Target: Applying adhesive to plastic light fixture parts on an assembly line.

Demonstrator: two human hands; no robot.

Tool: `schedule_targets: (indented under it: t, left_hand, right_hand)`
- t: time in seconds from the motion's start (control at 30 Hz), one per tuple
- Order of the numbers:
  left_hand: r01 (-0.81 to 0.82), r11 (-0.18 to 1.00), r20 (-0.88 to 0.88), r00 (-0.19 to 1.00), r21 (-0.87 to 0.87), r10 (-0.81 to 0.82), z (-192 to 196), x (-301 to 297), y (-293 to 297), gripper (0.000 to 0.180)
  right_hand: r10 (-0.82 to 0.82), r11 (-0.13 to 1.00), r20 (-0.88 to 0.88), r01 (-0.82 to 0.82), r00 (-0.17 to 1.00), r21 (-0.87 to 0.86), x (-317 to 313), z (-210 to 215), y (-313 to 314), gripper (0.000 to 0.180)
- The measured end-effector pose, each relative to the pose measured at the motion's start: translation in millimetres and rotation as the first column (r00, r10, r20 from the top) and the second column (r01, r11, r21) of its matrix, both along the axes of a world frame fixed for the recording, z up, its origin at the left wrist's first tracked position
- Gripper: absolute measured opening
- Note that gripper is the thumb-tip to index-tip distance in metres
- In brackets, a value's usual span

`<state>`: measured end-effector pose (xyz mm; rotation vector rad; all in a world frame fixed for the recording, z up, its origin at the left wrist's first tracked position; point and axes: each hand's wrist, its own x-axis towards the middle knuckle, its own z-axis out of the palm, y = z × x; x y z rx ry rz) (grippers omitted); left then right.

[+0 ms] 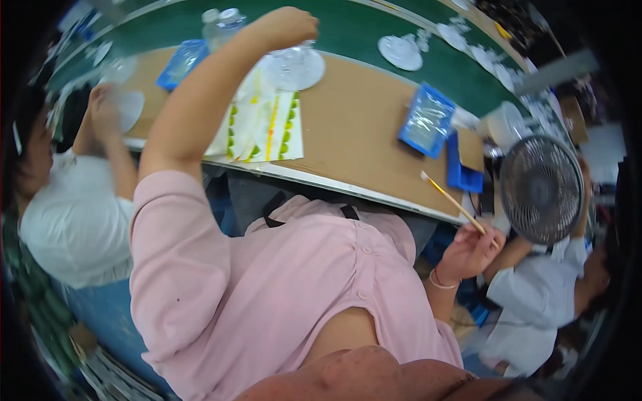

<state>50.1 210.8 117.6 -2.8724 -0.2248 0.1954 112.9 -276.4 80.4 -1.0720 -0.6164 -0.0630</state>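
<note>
My left hand (pixel 292 25) reaches across to the far side of the table, its fingers curled down over a white round disc (pixel 289 75) with clear plastic on top. What its fingertips grip is hidden behind the hand. My right hand (pixel 473 251) is at the near right, just off the table edge, closed round a thin paintbrush (pixel 455 203). The brush tilts up and left, its pale tip over the table. White sheets with green and yellow patterns (pixel 266 130) lie below the disc.
A brown tabletop (pixel 354 127) borders a green belt (pixel 354 40) carrying white discs (pixel 401 52). Two bottles (pixel 224 25) and a blue packet (pixel 182 62) stand left; another packet (pixel 428 120), a blue bin (pixel 463 172) and a fan (pixel 542 189) are right. Co-workers sit at both sides.
</note>
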Motion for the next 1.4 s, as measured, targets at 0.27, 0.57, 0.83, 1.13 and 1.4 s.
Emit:
schedule_targets:
  t: [0.27, 0.57, 0.83, 1.13, 1.4]
  left_hand:
    - [0.22, 0.975, 0.503, 0.844, -0.006, -0.188, 69, -46, -43, 0.019]
    - [0.269, 0.772, 0.689, 0.668, -0.575, 0.281, -28, -35, -138, 0.02]
    - [0.284, 0.758, 0.779, 0.453, -0.586, 0.433, -103, -48, -187, 0.041]
    - [0.281, 0.694, 0.739, 0.399, -0.663, 0.543, -130, -55, -199, 0.042]
    - [0.286, 0.539, 0.593, 0.568, -0.792, 0.571, -100, -29, -183, 0.019]
  right_hand:
    - [-0.096, 0.993, 0.069, 0.1, 0.993, -0.067, -3, -4, -22, 0.017]
    - [-0.161, 0.984, 0.053, 0.164, 0.986, -0.067, 6, -29, -21, 0.032]
    - [-0.087, 0.996, 0.078, 0.088, 0.993, -0.016, 22, -33, -2, 0.031]
    - [-0.071, 0.994, 0.119, 0.08, 0.99, -0.078, 62, -35, 14, 0.024]
    - [0.047, 0.817, 0.375, 0.181, 0.926, -0.548, 97, -29, 51, 0.017]
